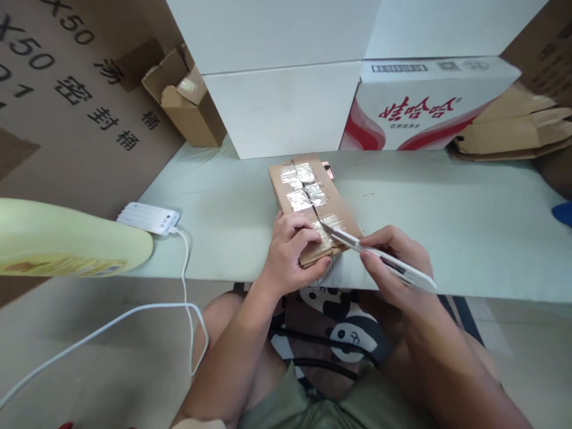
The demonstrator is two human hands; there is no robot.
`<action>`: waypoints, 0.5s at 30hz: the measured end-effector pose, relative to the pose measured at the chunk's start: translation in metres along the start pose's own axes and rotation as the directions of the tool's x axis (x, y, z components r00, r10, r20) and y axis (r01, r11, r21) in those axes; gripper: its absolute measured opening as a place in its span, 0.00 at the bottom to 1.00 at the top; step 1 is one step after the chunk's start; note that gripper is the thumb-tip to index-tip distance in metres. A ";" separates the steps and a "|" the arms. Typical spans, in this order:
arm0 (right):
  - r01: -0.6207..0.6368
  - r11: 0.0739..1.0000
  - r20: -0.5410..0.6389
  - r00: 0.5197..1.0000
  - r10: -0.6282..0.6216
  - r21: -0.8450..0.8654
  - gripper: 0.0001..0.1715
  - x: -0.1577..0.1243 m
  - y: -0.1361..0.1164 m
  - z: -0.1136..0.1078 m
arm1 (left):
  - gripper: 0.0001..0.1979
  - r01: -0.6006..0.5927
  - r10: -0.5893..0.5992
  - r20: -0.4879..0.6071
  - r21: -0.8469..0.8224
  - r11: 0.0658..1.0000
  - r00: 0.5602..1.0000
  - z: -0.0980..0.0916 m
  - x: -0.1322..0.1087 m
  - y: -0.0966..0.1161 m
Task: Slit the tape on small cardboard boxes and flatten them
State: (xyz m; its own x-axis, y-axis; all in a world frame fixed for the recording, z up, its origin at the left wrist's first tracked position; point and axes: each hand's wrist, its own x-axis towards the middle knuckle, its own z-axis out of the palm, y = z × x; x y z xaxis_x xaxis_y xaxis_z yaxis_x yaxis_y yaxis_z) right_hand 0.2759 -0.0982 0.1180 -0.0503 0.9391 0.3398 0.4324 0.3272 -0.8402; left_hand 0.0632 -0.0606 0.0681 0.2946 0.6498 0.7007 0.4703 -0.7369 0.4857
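Observation:
A flat brown cardboard box (328,196) lies on the table, its middle seam crossed by several strips of clear tape (299,200). My left hand (292,247) grips the box's near left corner, thumb at the near edge and fingers on top. In my right hand (397,262) is a white utility knife (400,266), held by its handle. Its blade (333,231) points left and touches the box at the seam, by the nearest tape strip. Partly hidden behind the box's far right edge is a small pinkish thing, perhaps a phone (329,170).
A white power bank (149,218) with a white cable sits at the left, near a pale yellow bottle (67,238). White cartons (286,113) stand along the back. An opened small carton (192,113) is back left; folded cardboard (513,128) lies back right.

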 end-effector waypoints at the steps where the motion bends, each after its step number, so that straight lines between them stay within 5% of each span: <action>1: 0.006 1.000 -0.003 1.000 -0.006 0.003 0.02 0.000 -0.001 -0.001 | 0.11 0.002 -0.002 0.001 0.004 1.000 1.000 0.000 0.000 0.000; 9: 0.060 0.996 0.003 0.998 -0.061 0.059 0.06 -0.008 -0.003 -0.014 | 0.11 -0.003 0.003 0.023 0.017 1.000 1.000 -0.006 0.002 -0.002; 12: 0.077 0.977 -0.183 0.982 -0.040 0.201 0.06 -0.012 -0.001 -0.022 | 0.11 -0.007 0.006 0.036 0.024 1.000 0.999 -0.006 0.000 0.002; 15: 0.071 0.982 -0.427 0.904 0.011 0.175 0.05 -0.009 0.000 -0.025 | 0.11 -0.026 0.025 0.085 0.009 1.000 0.996 0.001 -0.002 0.015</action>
State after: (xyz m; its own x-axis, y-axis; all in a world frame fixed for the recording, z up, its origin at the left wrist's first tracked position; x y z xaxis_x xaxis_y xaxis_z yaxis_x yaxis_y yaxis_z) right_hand 0.2988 -0.1086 0.1252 0.3434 0.8080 0.4788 0.2633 0.4066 -0.8749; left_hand 0.0706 -0.0724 0.0737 0.3761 0.6444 0.6659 0.4701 -0.7520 0.4622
